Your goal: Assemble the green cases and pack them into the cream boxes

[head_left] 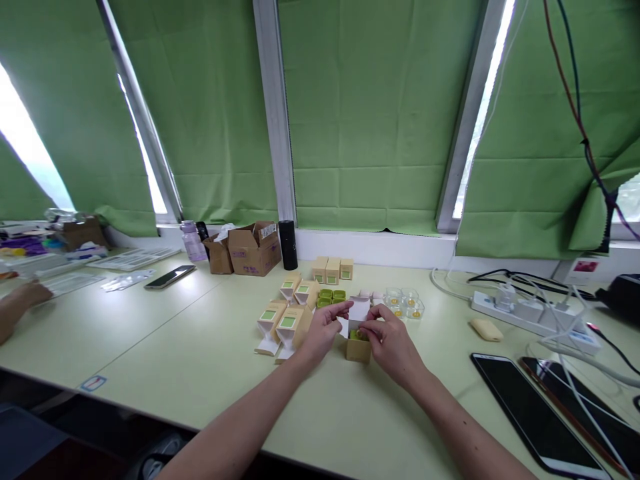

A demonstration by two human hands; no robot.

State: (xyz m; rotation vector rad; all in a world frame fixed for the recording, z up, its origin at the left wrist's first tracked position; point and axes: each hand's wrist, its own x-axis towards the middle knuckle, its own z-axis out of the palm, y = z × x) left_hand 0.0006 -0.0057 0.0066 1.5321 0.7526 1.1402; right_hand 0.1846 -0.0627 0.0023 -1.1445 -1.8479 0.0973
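A small tan cardboard box point(359, 351) stands upright in front of me, its white flaps raised and a green and yellow piece point(357, 335) showing inside. My left hand point(324, 328) is at the box's left side, index finger stretched toward the back flap and thumb close to a side flap. At the box's top right edge, the fingers of my right hand point(393, 340) are pinched over the opening; what they grip is hidden. Left of the box are several tan boxes with open flaps point(295, 320). Behind it are green square cups point(331, 297) and clear cups with yellow centres point(404, 302).
Three closed tan boxes point(333, 270) stand further back. A black bottle point(288, 245) and brown cartons point(254, 249) line the wall. To the right are a power strip point(535, 320), cables and phones point(535, 407). Another person's hand point(27, 297) is at far left.
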